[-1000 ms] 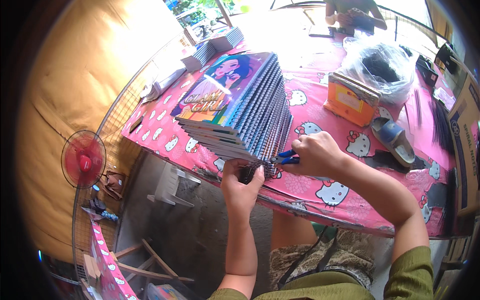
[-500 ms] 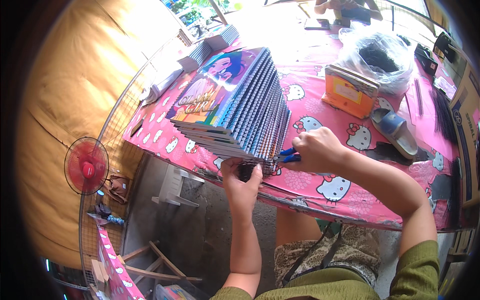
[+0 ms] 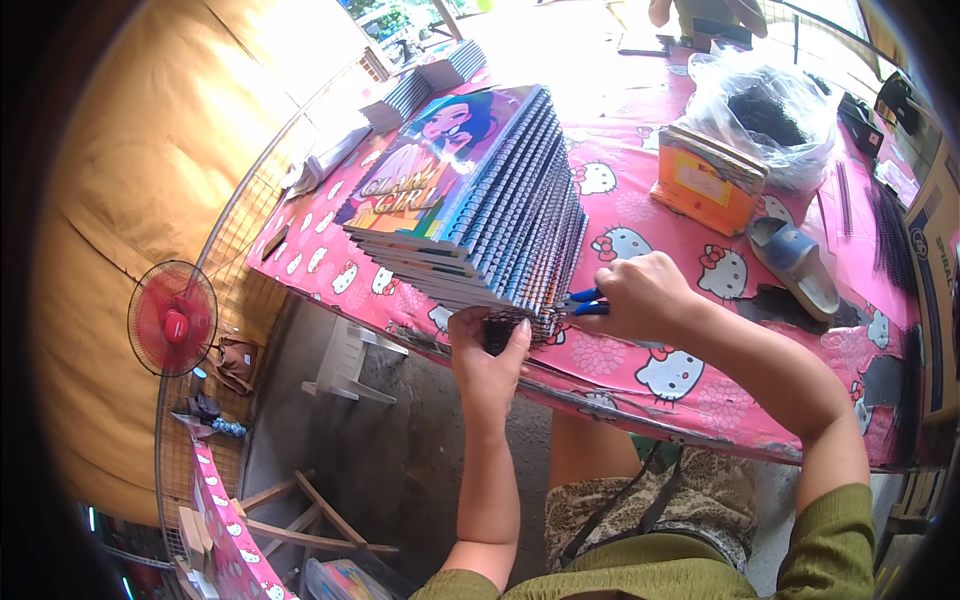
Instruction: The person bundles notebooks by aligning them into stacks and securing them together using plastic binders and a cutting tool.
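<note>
Pliers [image 3: 586,302] with blue handles sit in the right hand [image 3: 645,293] in the head view, its grip folded closed around them. The tips meet the near, lower end of the spiral bindings [image 3: 530,215] on the notebook stack [image 3: 425,170], which stands at the near edge of the desk [image 3: 735,400]. The left hand [image 3: 483,358] curves round the stack's near bottom corner, thumb and fingers parted around dark wire [image 3: 497,335] — whether they pinch firmly, I cannot tell.

To work well here, I'd suggest keeping the left thumb clear of the tips, taking one wire end at a time and squeezing gently, without tugging the leaning pile.

The right forearm slants in from the near right, elbow bent, knuckles up; the left rises almost straight from the near side, palm facing the stack.
</note>
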`<action>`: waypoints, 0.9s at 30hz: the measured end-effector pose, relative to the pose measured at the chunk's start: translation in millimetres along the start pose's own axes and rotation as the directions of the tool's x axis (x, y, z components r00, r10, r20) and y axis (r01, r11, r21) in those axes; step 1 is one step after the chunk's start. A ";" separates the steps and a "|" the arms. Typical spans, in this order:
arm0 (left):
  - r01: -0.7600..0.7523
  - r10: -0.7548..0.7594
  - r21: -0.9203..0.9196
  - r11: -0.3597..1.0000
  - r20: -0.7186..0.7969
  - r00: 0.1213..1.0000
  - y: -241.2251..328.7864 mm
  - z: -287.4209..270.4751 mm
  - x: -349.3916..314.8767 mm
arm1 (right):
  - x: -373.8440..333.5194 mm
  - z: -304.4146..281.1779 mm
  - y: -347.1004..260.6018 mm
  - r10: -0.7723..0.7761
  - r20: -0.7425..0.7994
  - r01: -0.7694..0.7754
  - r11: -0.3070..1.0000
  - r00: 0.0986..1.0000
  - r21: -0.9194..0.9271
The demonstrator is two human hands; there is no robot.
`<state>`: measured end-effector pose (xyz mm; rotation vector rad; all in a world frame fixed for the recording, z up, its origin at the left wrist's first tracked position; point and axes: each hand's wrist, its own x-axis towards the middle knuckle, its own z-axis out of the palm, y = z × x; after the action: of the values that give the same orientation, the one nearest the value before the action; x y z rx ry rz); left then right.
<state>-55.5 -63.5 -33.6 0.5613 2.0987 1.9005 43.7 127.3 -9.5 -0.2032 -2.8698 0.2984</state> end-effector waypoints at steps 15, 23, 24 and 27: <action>-0.173 0.173 0.030 0.984 0.009 0.985 -23.4 2.5 6.8 | 4.4 17.9 3.9 -0.100 -0.055 0.101 0.995 0.993 0.009; -0.068 0.077 -0.209 0.976 0.035 0.996 -32.0 -1.6 7.7 | -1.4 26.9 19.9 -0.244 -0.383 0.202 0.968 0.891 -0.147; -0.059 0.066 -0.204 0.977 0.029 0.997 -32.4 -0.2 7.0 | 0.8 31.2 22.7 -0.347 -0.522 0.266 0.937 0.779 -0.226; -0.115 0.116 -0.152 0.982 -0.002 0.993 -34.4 4.2 7.4 | 7.1 37.6 13.1 -0.337 -0.467 0.261 0.940 0.817 -0.222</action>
<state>-64.2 -59.0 -67.7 0.6667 1.9333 2.0965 28.6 134.2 -46.3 0.1349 -2.3514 -0.0330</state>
